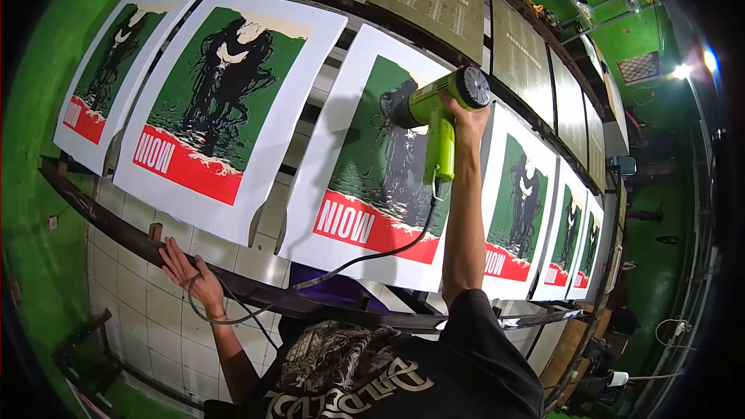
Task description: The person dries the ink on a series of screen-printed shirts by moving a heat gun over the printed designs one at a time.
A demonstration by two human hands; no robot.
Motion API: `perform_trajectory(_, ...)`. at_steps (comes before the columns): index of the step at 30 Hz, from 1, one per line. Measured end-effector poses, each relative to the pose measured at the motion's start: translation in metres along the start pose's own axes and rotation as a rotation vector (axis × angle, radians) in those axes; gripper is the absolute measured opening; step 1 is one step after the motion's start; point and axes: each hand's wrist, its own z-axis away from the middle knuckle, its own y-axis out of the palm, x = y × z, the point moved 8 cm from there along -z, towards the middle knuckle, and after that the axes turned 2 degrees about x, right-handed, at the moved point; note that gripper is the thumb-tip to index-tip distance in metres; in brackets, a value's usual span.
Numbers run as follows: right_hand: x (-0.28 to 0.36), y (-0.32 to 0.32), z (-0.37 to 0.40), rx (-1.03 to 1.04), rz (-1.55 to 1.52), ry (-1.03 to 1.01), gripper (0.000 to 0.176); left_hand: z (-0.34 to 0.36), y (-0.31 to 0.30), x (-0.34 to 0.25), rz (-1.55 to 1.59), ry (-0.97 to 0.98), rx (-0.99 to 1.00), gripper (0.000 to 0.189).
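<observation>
My right hand [464,114] is wrapped around a lime-green heat gun [441,143], with its round vented back end facing right. Its dark nozzle points down-left over a white printed panel [310,237], whose design is green, black and red with big white letters. From the handle's base, a black cord [388,254] runs left across the panel's lower edge and loops by my left wrist. My left hand [194,275] has its fingers stretched out at the dark metal rail [233,283], beside a small brown block [156,231]; it grips nothing that I can see.
Matching panels lie in a row, one wide panel [264,147] to the left and several to the right. Olive panels with pale print [427,0] line the far side. A tiled floor [155,295] shows below the rail. A bright lamp [682,71] shines at right.
</observation>
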Motion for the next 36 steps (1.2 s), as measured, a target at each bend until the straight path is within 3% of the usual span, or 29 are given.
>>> perform_trajectory(3, 0.002, -0.002, 0.004, 0.013, 0.171, 0.000, 0.029, -0.001, -0.001, -0.002, -0.007, -0.013, 0.012, 0.063)
perform_trajectory(6, 0.006, -0.002, 0.009, -0.033, 0.041, 0.003, 0.031, -0.001, -0.002, -0.003, -0.004, -0.010, 0.011, 0.063)
perform_trajectory(15, 0.011, -0.003, 0.012, -0.021, 0.163, 0.010, 0.030, 0.000, -0.001, -0.003, -0.010, 0.002, 0.010, 0.063)
perform_trajectory(26, 0.013, -0.010, 0.015, -0.043, 0.081, -0.032, 0.027, -0.002, -0.002, -0.003, 0.000, -0.014, 0.007, 0.062)
perform_trajectory(28, 0.003, -0.017, 0.016, -0.054, 0.133, 0.047, 0.030, 0.000, -0.002, -0.003, 0.000, -0.016, 0.012, 0.062)
perform_trajectory(32, 0.003, -0.016, 0.014, -0.053, 0.087, -0.005, 0.036, -0.003, -0.003, -0.004, 0.000, -0.030, 0.016, 0.063)
perform_trajectory(33, -0.003, -0.016, 0.011, -0.031, 0.052, 0.028, 0.050, -0.002, -0.003, -0.004, 0.000, -0.034, 0.021, 0.064)
perform_trajectory(34, -0.007, -0.017, 0.009, -0.029, 0.053, 0.030, 0.050, -0.002, -0.002, -0.004, 0.000, -0.036, 0.023, 0.064)
perform_trajectory(36, -0.009, -0.016, 0.007, -0.020, 0.167, 0.045, 0.068, -0.002, -0.001, -0.004, 0.000, -0.019, 0.019, 0.064)
